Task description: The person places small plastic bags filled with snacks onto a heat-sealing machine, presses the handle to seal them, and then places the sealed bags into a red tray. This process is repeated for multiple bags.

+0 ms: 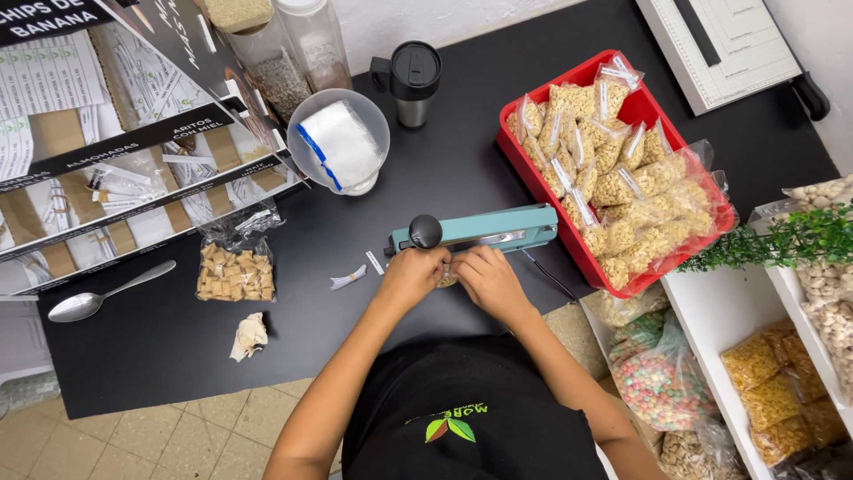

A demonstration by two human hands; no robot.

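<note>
Two hands: left hand [413,274] and right hand [484,277], grip closed on small bag [447,280].
Sealer [475,229]: teal, frame centre, just above hands.

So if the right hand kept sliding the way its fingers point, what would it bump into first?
The right hand points toward the left hand, so it would meet that hand first; they already nearly touch over a small bag beside the teal heat sealer. How far apart they are is hard to judge.
</note>
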